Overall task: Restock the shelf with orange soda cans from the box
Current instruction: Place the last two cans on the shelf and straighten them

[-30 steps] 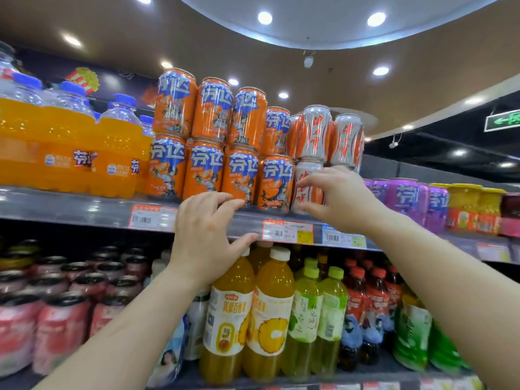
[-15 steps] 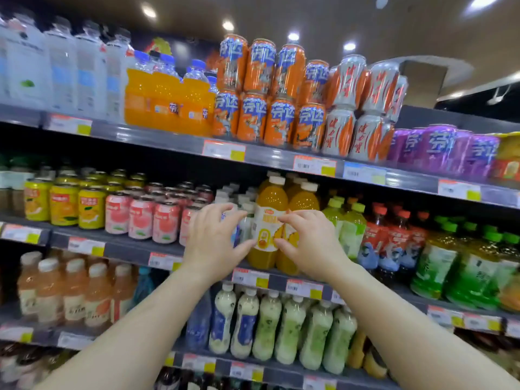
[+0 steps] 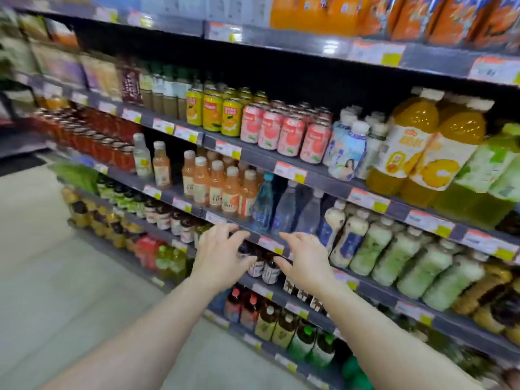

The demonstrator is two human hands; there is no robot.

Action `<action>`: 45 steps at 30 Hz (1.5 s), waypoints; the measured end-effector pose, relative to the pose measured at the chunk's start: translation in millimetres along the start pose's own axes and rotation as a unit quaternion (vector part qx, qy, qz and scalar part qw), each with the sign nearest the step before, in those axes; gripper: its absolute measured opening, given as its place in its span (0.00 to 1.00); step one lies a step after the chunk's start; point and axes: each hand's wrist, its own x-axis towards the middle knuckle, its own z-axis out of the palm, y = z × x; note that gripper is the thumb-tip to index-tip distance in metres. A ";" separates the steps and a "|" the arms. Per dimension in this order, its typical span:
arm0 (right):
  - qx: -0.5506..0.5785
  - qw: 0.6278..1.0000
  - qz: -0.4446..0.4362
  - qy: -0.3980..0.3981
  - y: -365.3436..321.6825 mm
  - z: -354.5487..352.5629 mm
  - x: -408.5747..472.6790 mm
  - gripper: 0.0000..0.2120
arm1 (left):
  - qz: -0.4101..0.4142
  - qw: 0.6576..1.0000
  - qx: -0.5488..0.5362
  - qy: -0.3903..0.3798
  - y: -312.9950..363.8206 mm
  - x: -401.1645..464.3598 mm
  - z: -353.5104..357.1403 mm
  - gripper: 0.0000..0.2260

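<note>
Orange soda cans (image 3: 450, 18) with blue lettering stand upright, blurred, on the top shelf (image 3: 309, 42) at upper right.

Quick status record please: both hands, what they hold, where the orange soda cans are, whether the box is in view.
left hand: open, empty, in front of a lower shelf edge
right hand: open, empty, beside the left
orange soda cans: top shelf, upper right, blurred
box: not in view
pink cans: shelf below the top one, above the hands
image: motion-blurred
</note>
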 end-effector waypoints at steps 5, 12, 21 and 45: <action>0.056 0.996 0.001 -0.069 -54.3 117.5 -18.8 0.32 | -0.045 0.995 -0.030 -0.082 -103.3 -82.4 30.6 0.26; 0.185 0.962 0.069 -0.190 -85.8 301.3 -107.2 0.36 | -0.112 0.971 -0.091 -0.193 -209.4 -213.4 115.0 0.30; 0.199 0.923 0.143 -0.295 -54.0 488.5 -214.9 0.37 | -0.159 0.935 -0.093 -0.301 -254.5 -350.6 272.9 0.30; 0.254 0.852 0.084 -0.450 -73.8 854.8 -350.0 0.40 | -0.138 0.868 -0.061 -0.472 -380.3 -505.3 578.9 0.40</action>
